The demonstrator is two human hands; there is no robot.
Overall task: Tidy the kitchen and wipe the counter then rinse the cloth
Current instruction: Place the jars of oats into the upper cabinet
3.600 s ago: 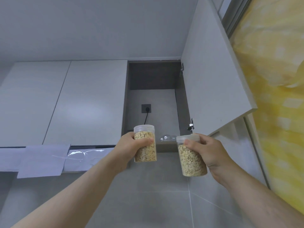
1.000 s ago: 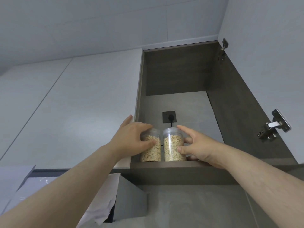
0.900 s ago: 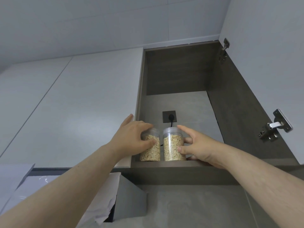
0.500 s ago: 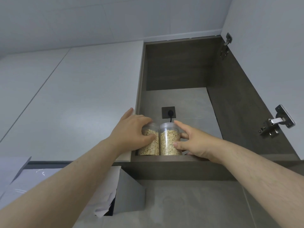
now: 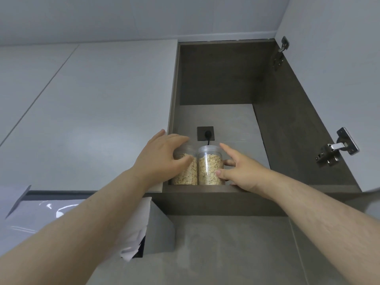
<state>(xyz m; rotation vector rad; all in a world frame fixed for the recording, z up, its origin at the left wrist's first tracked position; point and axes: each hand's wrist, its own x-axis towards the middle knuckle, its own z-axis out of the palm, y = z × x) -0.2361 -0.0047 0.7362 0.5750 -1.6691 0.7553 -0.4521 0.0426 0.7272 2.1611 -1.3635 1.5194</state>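
Two clear jars of oats stand side by side, touching, at the front left of the open upper cabinet's shelf (image 5: 205, 194). My left hand (image 5: 160, 159) wraps round the left jar (image 5: 185, 175), thumb across its front. My right hand (image 5: 242, 173) holds the right jar (image 5: 209, 169), with the thumb on the jar's front, the index finger stretched up past its lid and the other fingers behind it. Both forearms reach up from below.
The cabinet door (image 5: 329, 58) stands open on the right, a metal hinge (image 5: 337, 149) jutting from its side wall. A black socket (image 5: 205, 133) with a plugged cable sits on the back wall. Closed white doors (image 5: 92, 110) fill the left. A grey hood (image 5: 160, 229) with loose white film hangs below.
Both jars went from mid-air below the cabinet onto the shelf. In the last second they slid left and together until they touch; both hands stay on them.
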